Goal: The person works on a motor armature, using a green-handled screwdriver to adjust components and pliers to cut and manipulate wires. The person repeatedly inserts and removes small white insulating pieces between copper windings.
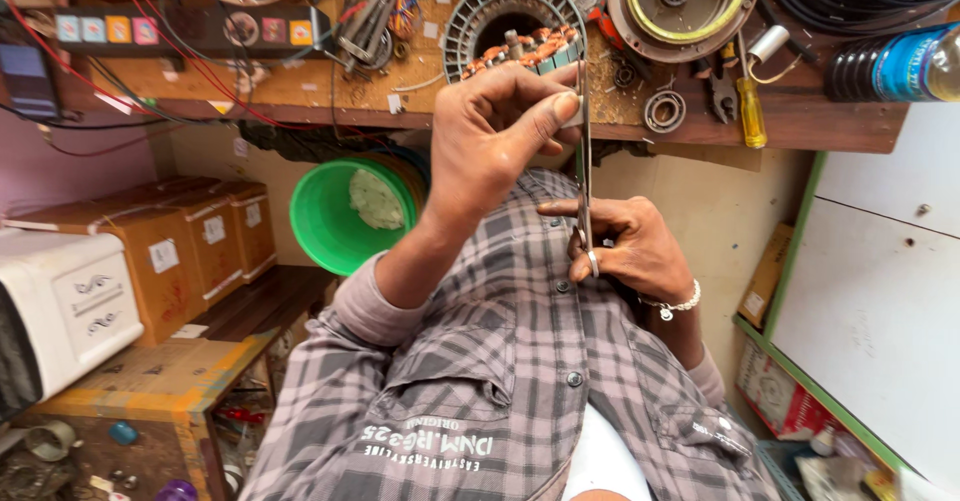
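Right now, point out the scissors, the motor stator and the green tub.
scissors point(583, 151), head view, on the long closed blades.
motor stator point(500, 11), head view, on its ribbed grey casing.
green tub point(320, 226), head view, on its inner green wall.

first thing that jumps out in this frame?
Mid-frame, the left hand pinches a small pale strip against the long scissors that the right hand holds upright. Just behind them on the wooden bench sits a motor stator with copper windings. Lower left, a bright green plastic tub stands out under the bench.
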